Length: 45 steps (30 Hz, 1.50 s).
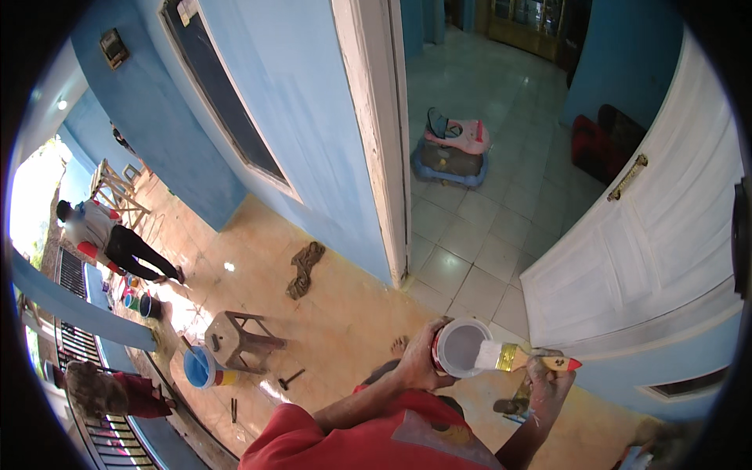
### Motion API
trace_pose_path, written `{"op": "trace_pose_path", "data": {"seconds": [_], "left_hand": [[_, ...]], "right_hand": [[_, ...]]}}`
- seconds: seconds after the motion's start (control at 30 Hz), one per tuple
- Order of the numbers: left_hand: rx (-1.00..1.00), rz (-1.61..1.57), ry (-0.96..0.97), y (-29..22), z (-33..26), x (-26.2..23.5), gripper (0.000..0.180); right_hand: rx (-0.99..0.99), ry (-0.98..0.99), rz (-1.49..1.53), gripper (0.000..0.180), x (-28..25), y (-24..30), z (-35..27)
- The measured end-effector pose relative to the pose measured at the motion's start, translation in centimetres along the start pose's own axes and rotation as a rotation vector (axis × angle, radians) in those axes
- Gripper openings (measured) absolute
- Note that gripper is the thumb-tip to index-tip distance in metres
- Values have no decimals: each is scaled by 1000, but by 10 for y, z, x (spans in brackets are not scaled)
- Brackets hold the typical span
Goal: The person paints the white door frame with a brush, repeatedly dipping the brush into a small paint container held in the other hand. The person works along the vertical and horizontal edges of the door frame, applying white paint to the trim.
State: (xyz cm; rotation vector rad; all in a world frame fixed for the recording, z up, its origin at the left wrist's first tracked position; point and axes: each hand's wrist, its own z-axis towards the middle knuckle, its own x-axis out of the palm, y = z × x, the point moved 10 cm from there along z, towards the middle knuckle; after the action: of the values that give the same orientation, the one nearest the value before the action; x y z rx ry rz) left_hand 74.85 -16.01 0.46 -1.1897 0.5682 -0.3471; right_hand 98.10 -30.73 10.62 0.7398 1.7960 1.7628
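Note:
My left hand (421, 356) grips a small round paint can (439, 352) in front of my body. Its top is open, and pale grey-white paint (460, 341) shows inside. In my right hand (550, 385) is a paintbrush (513, 358), held by its wooden handle with a red tip. The brush's white-coated bristles lie over the can's right rim; whether they touch it I cannot tell. Beyond my right hand stands a white panelled door (627, 243), swung open, with a metal handle.
A stool (249, 338), a bucket of blue paint (197, 368), a hammer (291, 380) and a crumpled cloth (304, 270) are on the floor at left. Two people (117, 235) are farther left. Past the peeling door frame (368, 117) sits a pink baby walker (468, 137).

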Motion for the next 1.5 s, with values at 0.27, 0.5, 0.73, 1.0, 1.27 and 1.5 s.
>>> {"op": "trace_pose_path", "data": {"seconds": [0.27, 0.5, 0.73, 1.0, 1.27, 1.5], "left_hand": [[-1, -139, -88, 23, 28, -17, 118], [-18, -109, -181, 35, 58, -56, 115], [-89, -226, -322, 58, 75, -105, 114], [-27, -264, -502, 71, 92, -172, 116], [-103, -41, -653, 76, 86, -232, 117], [-105, -110, -721, 93, 62, -278, 115]], "right_hand": [[257, -84, 445, 34, 13, -78, 48], [408, 213, 851, 34, 99, -127, 76], [558, 421, 1013, 29, 181, -151, 111], [544, 454, 1061, 30, 265, -125, 171], [-469, 395, 574, 38, 330, -18, 240], [-1193, 365, -282, 35, 405, 28, 196]]}}
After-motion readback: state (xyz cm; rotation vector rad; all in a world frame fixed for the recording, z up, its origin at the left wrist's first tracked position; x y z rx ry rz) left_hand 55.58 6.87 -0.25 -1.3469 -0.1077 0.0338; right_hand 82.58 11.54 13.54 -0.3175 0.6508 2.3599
